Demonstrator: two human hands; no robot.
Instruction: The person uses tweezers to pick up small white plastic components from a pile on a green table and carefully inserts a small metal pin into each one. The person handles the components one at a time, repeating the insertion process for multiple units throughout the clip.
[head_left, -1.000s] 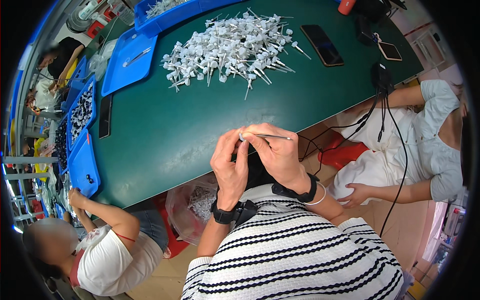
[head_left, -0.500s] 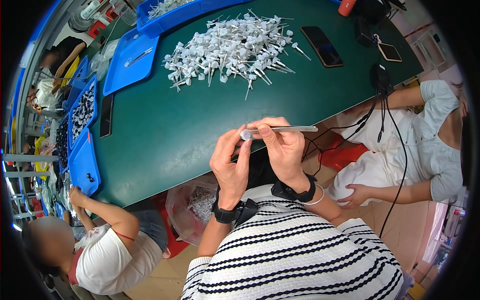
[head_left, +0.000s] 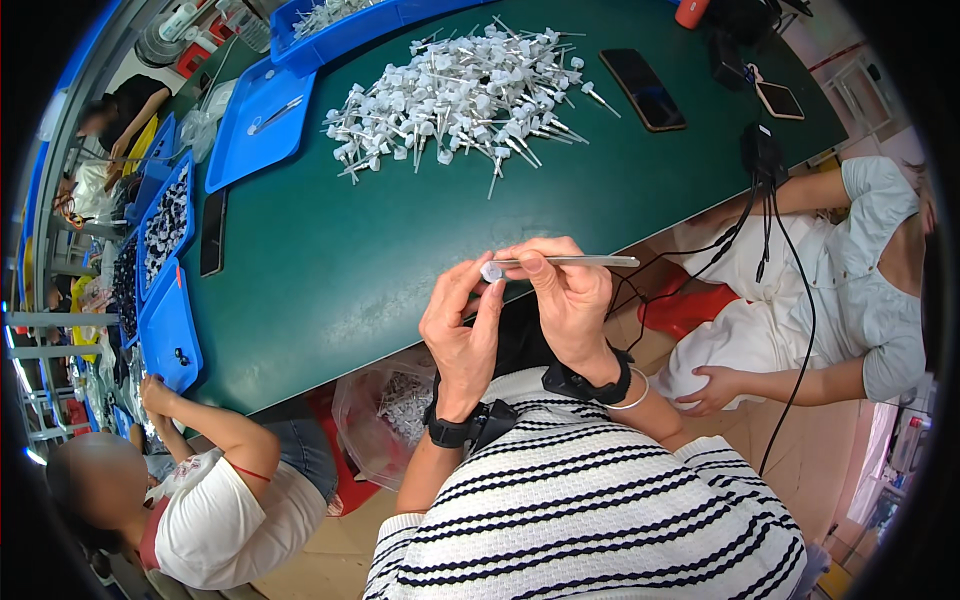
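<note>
On the left, our left hand [head_left: 462,330] pinches a small white cap [head_left: 491,271] between thumb and fingertips, held up above the near edge of the green table [head_left: 330,270]. Just to its right, our right hand [head_left: 565,295] is closed on a thin metal rod [head_left: 575,261] whose left end meets the cap. If the rod tilts, we judge the cap could slip and drop beside the bag [head_left: 390,410] below. The white pile [head_left: 465,95] lies far.
</note>
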